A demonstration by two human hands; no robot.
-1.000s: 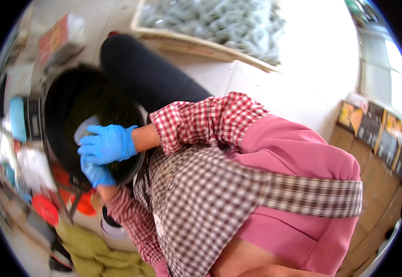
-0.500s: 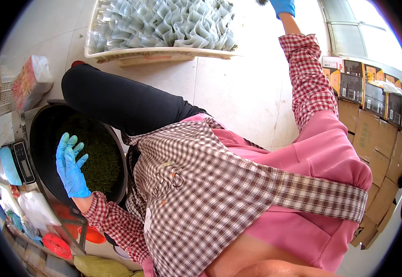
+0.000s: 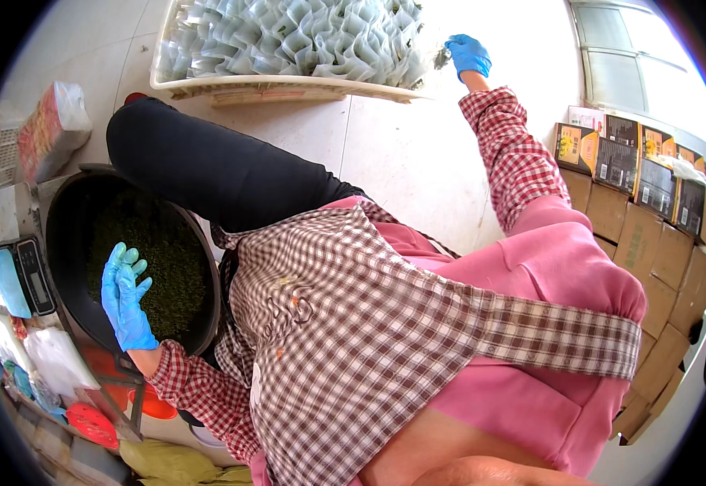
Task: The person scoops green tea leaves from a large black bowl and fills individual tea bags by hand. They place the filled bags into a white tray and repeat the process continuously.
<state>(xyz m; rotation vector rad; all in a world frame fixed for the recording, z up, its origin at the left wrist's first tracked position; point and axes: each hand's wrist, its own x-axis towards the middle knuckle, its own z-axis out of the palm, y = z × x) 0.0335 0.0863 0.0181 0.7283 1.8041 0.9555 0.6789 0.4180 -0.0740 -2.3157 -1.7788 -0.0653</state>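
My left hand (image 3: 128, 301), in a light blue glove, is held over the near side of a round black tub (image 3: 213, 279). Its fingers are bent a little and apart, with nothing seen in them. Loose dark green, leaf-like material (image 3: 176, 279) lies inside the tub. Far out to the right, my right hand (image 3: 468, 57), in a blue glove, is closed at the corner of a white crate (image 3: 288, 83). A small dark and pale clump (image 3: 442, 58) sticks out of its fingers, too small to name. Upright translucent plastic bags (image 3: 288, 36) fill the crate in rows.
Brown cartons (image 3: 645, 235) and black-and-yellow boxes (image 3: 616, 162) are stacked at right. Left of the tub lie a digital scale (image 3: 33, 275), clear plastic (image 3: 57, 356) and a wrapped red-and-white bundle (image 3: 55, 130). A red round thing (image 3: 92, 425) sits below. My knee (image 3: 158, 146) stands between tub and crate.
My right hand has come down and left, nearer the crate's right corner, with the clump still in it. My left hand has barely shifted.
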